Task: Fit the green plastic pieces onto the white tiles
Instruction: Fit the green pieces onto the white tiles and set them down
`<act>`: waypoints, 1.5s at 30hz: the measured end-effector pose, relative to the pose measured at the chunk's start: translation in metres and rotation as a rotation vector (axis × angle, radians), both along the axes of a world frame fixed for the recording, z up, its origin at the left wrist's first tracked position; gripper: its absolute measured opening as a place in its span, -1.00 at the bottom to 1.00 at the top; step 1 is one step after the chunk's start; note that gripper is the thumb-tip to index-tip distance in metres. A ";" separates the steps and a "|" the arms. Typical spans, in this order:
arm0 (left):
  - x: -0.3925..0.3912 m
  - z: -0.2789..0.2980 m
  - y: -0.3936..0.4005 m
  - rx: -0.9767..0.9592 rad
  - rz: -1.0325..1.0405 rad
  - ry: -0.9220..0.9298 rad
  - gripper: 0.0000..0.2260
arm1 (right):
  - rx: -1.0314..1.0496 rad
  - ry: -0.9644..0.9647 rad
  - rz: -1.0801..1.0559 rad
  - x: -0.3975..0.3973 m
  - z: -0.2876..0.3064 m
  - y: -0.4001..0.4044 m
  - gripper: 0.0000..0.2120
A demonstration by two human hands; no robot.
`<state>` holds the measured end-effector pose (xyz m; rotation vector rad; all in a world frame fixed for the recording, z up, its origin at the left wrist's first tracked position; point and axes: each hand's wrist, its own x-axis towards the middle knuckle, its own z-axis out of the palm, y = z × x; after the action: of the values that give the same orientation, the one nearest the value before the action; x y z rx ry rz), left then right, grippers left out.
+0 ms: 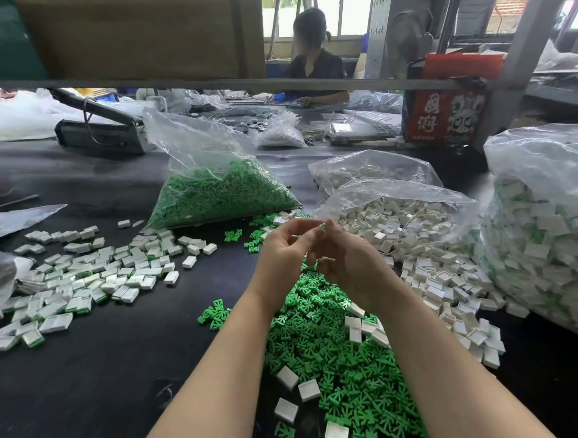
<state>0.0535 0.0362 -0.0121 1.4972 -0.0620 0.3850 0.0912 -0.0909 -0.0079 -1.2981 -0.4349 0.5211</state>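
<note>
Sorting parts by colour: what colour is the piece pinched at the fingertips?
Green piece, seen in the head view.

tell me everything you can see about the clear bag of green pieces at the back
The clear bag of green pieces is thin, crinkled plastic, its lower half packed with small bright green parts. It lies slumped on the black table beyond both hands, its empty top standing loosely upward. Loose green pieces lie scattered at its front edge.

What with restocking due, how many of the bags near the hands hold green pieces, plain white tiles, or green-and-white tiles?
Bag of green pieces: 1
Bags of plain white tiles: 2
Bag of green-and-white tiles: 1
Total: 4
</note>
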 end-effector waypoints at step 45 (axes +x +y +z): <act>0.001 0.004 -0.015 -0.181 -0.031 0.105 -0.77 | -0.033 -0.158 -0.011 -0.002 -0.013 0.004 -0.63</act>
<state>0.0544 0.0209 -0.0076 1.3334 0.0325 0.2788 0.0896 -0.0868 -0.0211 -1.3782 -0.5522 0.4191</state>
